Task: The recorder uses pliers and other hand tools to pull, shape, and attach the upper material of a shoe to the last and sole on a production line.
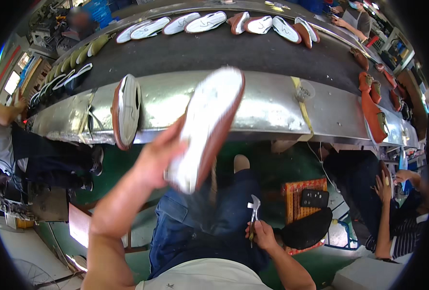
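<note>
View looking down from a seated person's head, in a shoe workshop. At far left, another person's arm and dark trousers. On the curved metal desk (272,108), a brown shoe with a white sole (126,110) lies on its side. The left hand (157,157) is raised, fingers closed around the heel end of a blurred brown shoe (207,125), its white sole facing up, in front of the desk edge. Lower, over the lap in blue trousers, the right hand (262,236) is closed on a pair of metal pliers (254,209), pointing upward. At far right, more brown shoes (373,108) line the desk.
</note>
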{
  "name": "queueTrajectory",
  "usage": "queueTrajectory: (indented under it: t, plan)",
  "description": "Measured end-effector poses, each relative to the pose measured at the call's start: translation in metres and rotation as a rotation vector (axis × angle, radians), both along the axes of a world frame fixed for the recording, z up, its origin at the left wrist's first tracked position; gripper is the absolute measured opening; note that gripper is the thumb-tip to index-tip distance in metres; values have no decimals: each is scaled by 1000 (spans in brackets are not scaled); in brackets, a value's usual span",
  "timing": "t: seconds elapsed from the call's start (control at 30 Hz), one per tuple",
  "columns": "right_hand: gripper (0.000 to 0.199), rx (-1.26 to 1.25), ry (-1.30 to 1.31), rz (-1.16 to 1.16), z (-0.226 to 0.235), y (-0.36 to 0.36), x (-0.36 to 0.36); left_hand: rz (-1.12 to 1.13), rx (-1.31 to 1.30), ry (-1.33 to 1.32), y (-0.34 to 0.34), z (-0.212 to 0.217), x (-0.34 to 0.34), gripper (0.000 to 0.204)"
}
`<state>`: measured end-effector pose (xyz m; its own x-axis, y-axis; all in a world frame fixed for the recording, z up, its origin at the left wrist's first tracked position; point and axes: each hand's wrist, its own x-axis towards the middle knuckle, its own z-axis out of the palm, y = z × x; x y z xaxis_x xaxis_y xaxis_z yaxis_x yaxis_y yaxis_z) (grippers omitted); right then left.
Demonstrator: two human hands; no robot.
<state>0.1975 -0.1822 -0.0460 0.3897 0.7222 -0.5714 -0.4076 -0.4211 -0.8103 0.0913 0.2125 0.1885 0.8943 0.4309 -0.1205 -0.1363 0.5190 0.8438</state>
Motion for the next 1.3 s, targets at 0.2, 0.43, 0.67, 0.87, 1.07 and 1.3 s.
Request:
queueTrajectory:
  t: [0.2,0.43,0.67,0.87,1.07,1.3]
  plan:
    - [50,-25,151,10,24,29,34,106,907,521,198,43,193,61]
    - [57,-79,124,16,17,38,53,-312,2394,1064,264,-50,237,71]
    - [58,-30,130,15,4,42,65,288,1913,1041,282,29,140,54]
    - [55,-16,154,62,3,33,51,-31,1049,1545,304,24,9,60]
    - [51,-33,99,23,3,4,10,50,526,437,208,30,-41,65]
    - [28,54,-101,51,49,-2,-16,-38,179,100,-53,-77,-83,80]
